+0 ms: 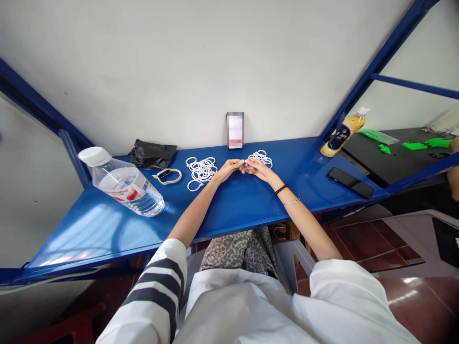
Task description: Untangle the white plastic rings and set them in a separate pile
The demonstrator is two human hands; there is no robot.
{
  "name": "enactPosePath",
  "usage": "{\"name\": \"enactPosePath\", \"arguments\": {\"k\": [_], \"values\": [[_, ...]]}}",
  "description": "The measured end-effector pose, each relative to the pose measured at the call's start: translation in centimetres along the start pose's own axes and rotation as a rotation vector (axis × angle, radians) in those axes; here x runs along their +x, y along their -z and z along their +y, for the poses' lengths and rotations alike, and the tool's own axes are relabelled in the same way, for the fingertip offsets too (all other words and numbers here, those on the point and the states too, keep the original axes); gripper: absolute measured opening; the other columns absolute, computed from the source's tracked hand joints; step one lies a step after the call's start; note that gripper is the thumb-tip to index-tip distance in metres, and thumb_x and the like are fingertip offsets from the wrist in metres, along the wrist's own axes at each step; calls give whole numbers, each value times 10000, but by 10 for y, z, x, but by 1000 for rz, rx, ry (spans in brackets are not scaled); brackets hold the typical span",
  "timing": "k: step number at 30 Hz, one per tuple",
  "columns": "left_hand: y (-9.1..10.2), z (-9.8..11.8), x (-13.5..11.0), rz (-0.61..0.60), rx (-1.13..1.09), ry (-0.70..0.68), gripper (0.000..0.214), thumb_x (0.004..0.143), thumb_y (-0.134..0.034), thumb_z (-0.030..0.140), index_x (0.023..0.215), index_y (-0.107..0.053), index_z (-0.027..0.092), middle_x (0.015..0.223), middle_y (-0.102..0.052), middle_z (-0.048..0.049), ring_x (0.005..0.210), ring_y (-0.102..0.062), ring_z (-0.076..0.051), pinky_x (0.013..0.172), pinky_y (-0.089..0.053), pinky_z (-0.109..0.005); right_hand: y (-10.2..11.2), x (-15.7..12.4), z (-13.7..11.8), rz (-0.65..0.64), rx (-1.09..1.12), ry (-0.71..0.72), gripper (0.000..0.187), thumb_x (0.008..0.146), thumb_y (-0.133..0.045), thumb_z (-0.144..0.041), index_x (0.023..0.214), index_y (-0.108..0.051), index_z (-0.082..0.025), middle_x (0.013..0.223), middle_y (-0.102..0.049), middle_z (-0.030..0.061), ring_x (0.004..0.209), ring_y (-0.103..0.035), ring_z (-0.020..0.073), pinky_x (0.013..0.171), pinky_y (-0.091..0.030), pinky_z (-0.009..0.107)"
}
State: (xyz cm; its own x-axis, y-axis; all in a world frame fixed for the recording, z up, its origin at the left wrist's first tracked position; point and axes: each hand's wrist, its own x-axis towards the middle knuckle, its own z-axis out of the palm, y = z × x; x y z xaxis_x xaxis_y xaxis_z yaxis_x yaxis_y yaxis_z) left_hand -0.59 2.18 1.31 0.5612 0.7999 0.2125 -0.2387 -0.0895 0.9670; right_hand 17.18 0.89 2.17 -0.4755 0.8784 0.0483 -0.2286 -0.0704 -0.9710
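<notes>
My left hand (228, 169) and my right hand (259, 170) meet above the blue table, fingertips pinched together. Between them shows a small white piece (244, 161), apparently one of the white rings, mostly hidden by the fingers. A loose pile of white rings (202, 168) lies to the left of my left hand. Just behind my right hand is a second pile of white rings (265, 156), partly covered by that hand. A phone (235, 130) with a blurred screen leans upright against the wall beyond my hands.
At the left stand a large water bottle (125, 186), a crumpled black plastic bag (152, 153) and a wristwatch (168, 176). To the right are a yellow drink bottle (342, 134) and a dark phone (350, 182). The blue table (244, 205) has a front edge near my lap.
</notes>
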Motion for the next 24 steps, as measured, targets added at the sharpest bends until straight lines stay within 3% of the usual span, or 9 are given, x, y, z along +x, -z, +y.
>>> {"name": "enactPosePath", "arguments": {"k": [12,16,24], "values": [[3,-3,1,-17,19,-5,463,738,-717,564,641,-600,127,674,-662,-53,714,-610,-157,779,-434,-307,4,-2,0,-18,-64,22,369,736,-763,-473,700,-546,-177,591,-448,-53,583,-470,86,563,-355,229],[4,-2,0,-49,54,-5,459,757,-699,567,645,-610,130,639,-639,-43,717,-597,-156,788,-430,-304,3,-3,0,-18,-71,18,380,702,-791,-459,702,-543,-172,624,-501,-43,559,-436,70,544,-345,224],[7,-2,0,-79,118,26,462,772,-671,572,607,-591,148,485,-502,13,535,-449,-107,669,-388,-289,4,-3,-2,-66,-76,-12,394,713,-787,-453,685,-511,-174,637,-519,-42,532,-407,60,509,-315,219]]}}
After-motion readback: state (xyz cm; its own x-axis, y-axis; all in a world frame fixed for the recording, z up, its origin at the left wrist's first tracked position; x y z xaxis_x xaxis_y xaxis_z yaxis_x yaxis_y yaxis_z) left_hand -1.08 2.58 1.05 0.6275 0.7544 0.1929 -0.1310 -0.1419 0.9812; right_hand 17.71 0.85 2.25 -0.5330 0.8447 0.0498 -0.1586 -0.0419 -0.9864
